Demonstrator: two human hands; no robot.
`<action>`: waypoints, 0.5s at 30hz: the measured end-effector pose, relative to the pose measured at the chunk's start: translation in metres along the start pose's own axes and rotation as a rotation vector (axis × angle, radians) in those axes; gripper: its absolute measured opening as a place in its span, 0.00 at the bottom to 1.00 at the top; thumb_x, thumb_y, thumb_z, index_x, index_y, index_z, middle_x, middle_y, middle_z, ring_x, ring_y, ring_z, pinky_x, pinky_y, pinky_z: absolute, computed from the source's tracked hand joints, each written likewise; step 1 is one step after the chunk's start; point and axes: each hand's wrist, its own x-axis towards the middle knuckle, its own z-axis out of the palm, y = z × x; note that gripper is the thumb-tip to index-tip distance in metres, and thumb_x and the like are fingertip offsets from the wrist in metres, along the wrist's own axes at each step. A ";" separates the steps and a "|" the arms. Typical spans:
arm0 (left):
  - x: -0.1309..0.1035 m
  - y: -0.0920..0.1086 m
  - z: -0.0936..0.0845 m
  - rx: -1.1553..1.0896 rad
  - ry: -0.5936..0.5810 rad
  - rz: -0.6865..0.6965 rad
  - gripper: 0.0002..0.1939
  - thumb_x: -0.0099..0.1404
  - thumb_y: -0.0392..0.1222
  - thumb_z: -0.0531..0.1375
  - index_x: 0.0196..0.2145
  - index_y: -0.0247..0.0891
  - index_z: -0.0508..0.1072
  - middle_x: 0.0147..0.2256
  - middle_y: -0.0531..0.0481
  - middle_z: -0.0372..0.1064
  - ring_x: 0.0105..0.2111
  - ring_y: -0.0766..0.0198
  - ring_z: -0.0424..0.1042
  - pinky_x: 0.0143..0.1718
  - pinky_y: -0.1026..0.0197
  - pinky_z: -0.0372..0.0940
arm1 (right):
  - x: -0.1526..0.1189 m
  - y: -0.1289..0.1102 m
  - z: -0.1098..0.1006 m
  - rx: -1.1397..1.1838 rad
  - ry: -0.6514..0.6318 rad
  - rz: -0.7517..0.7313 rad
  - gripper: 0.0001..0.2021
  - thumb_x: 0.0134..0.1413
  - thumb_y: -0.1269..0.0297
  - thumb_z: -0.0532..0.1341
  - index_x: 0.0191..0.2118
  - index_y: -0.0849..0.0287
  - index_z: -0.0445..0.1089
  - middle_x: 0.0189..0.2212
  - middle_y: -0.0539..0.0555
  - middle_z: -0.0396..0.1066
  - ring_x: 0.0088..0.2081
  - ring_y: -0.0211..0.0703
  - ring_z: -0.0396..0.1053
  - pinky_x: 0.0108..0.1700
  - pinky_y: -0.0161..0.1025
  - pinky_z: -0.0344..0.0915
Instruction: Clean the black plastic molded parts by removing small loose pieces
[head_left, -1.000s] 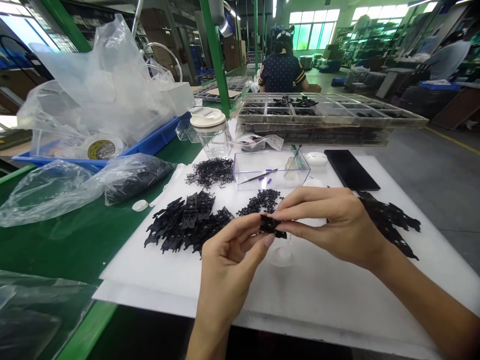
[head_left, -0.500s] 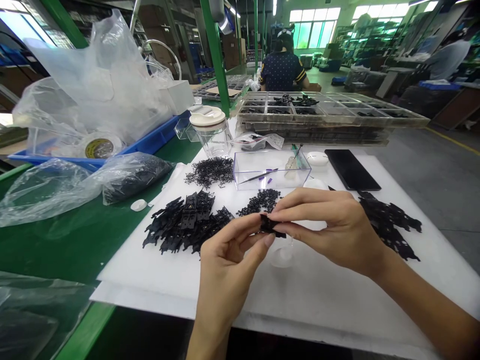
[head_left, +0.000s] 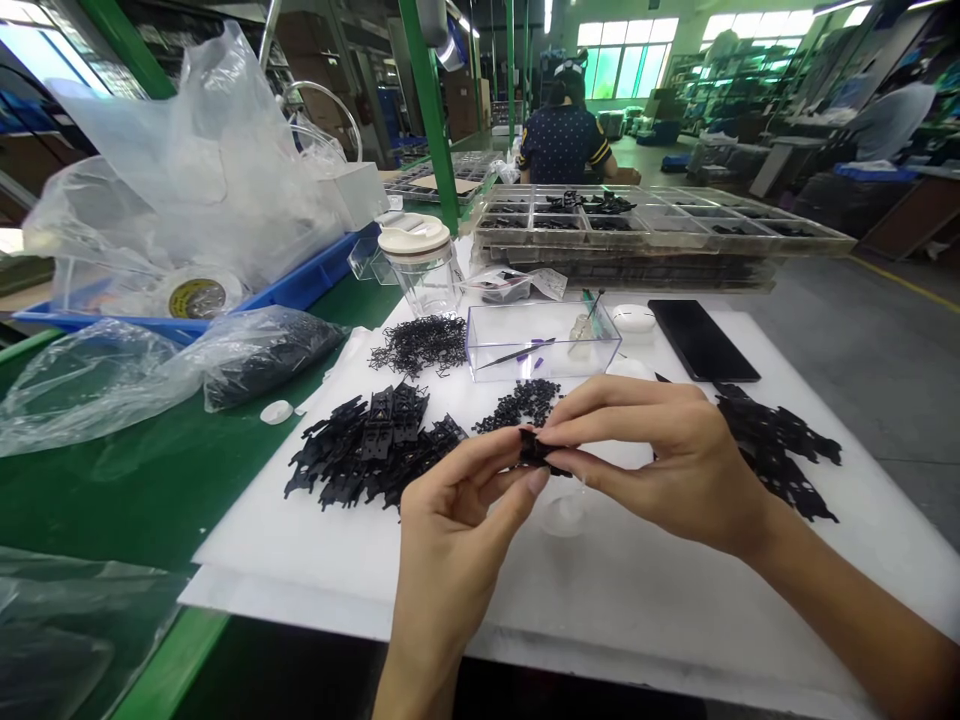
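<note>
Left hand [head_left: 450,520] and right hand [head_left: 660,465] pinch small black part [head_left: 532,449]

Thumb and fingertips of each close on it from either side. It is above the white board [head_left: 300,560], between the left heap [head_left: 379,440] of black plates and the right heap [head_left: 780,450]. Tiny black pieces [head_left: 521,403] lie just beyond; farther off, a clear box [head_left: 517,325] sits left of a black slab [head_left: 703,340].

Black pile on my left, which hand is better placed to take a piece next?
Left, probably: your left hand is beside the pile, your right hand farther off, though both pinch a part.
</note>
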 end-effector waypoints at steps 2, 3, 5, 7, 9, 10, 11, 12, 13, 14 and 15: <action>0.000 0.000 0.000 0.000 0.007 -0.007 0.14 0.60 0.28 0.72 0.41 0.45 0.85 0.41 0.54 0.84 0.41 0.65 0.83 0.43 0.75 0.75 | 0.000 0.000 0.000 -0.002 -0.007 -0.002 0.05 0.60 0.75 0.68 0.41 0.63 0.81 0.39 0.58 0.79 0.39 0.42 0.78 0.43 0.38 0.77; 0.000 0.000 0.000 0.002 0.004 -0.011 0.14 0.61 0.28 0.71 0.41 0.45 0.85 0.41 0.55 0.84 0.41 0.66 0.83 0.42 0.75 0.75 | 0.000 0.001 0.000 0.000 -0.012 -0.005 0.05 0.60 0.75 0.68 0.40 0.64 0.81 0.39 0.58 0.79 0.40 0.42 0.78 0.43 0.37 0.77; 0.000 0.000 -0.001 0.004 -0.011 -0.019 0.15 0.61 0.28 0.71 0.42 0.46 0.84 0.41 0.56 0.84 0.41 0.66 0.83 0.43 0.76 0.75 | 0.000 0.001 0.000 0.005 -0.017 -0.009 0.04 0.60 0.75 0.68 0.40 0.65 0.81 0.39 0.59 0.79 0.40 0.42 0.78 0.44 0.37 0.77; 0.001 -0.001 -0.002 0.004 -0.026 -0.016 0.15 0.62 0.28 0.71 0.42 0.46 0.84 0.42 0.56 0.84 0.41 0.67 0.83 0.44 0.75 0.75 | 0.000 0.000 0.000 0.008 -0.019 -0.010 0.04 0.60 0.76 0.68 0.40 0.67 0.81 0.39 0.60 0.79 0.40 0.42 0.78 0.44 0.37 0.76; 0.002 -0.001 -0.003 0.011 -0.036 -0.009 0.15 0.62 0.29 0.71 0.42 0.47 0.84 0.42 0.56 0.84 0.42 0.66 0.82 0.45 0.75 0.75 | 0.000 0.000 0.000 0.011 -0.021 -0.015 0.05 0.61 0.76 0.68 0.40 0.68 0.81 0.39 0.60 0.79 0.40 0.41 0.77 0.44 0.36 0.76; 0.002 -0.001 -0.003 0.017 -0.039 -0.003 0.15 0.62 0.29 0.71 0.42 0.47 0.84 0.42 0.56 0.84 0.43 0.66 0.82 0.45 0.75 0.75 | 0.000 0.000 0.000 0.014 -0.023 -0.017 0.05 0.61 0.76 0.67 0.41 0.68 0.81 0.39 0.60 0.79 0.41 0.41 0.77 0.44 0.36 0.76; 0.002 -0.001 -0.003 0.023 -0.044 0.000 0.15 0.62 0.29 0.71 0.42 0.48 0.85 0.42 0.56 0.84 0.43 0.66 0.82 0.45 0.75 0.75 | 0.000 0.000 0.000 0.019 -0.025 -0.020 0.05 0.61 0.77 0.67 0.41 0.69 0.81 0.39 0.61 0.79 0.41 0.41 0.77 0.44 0.36 0.76; 0.002 -0.001 -0.003 0.026 -0.044 0.005 0.15 0.62 0.28 0.71 0.42 0.48 0.85 0.42 0.56 0.84 0.43 0.66 0.82 0.45 0.75 0.75 | 0.000 0.000 0.000 0.025 -0.027 -0.021 0.05 0.61 0.77 0.67 0.42 0.70 0.81 0.39 0.61 0.79 0.41 0.41 0.77 0.44 0.36 0.76; 0.002 -0.001 -0.003 0.024 -0.037 0.011 0.15 0.61 0.28 0.71 0.42 0.48 0.85 0.41 0.56 0.84 0.44 0.65 0.82 0.44 0.75 0.75 | 0.000 0.000 0.000 0.031 -0.029 -0.020 0.06 0.61 0.77 0.67 0.42 0.71 0.81 0.39 0.62 0.79 0.41 0.41 0.77 0.44 0.35 0.76; 0.002 -0.001 -0.002 0.018 -0.033 0.017 0.16 0.61 0.28 0.71 0.42 0.48 0.85 0.41 0.56 0.84 0.43 0.66 0.82 0.44 0.75 0.75 | 0.000 0.000 0.000 0.037 -0.033 -0.019 0.06 0.61 0.77 0.67 0.42 0.71 0.81 0.39 0.62 0.78 0.41 0.41 0.77 0.44 0.35 0.76; 0.003 -0.001 -0.002 0.012 -0.033 0.018 0.16 0.61 0.28 0.71 0.41 0.49 0.85 0.41 0.57 0.84 0.43 0.66 0.82 0.43 0.76 0.75 | 0.000 0.000 0.000 0.041 -0.033 -0.018 0.06 0.60 0.78 0.67 0.42 0.71 0.81 0.39 0.62 0.78 0.41 0.41 0.77 0.44 0.35 0.76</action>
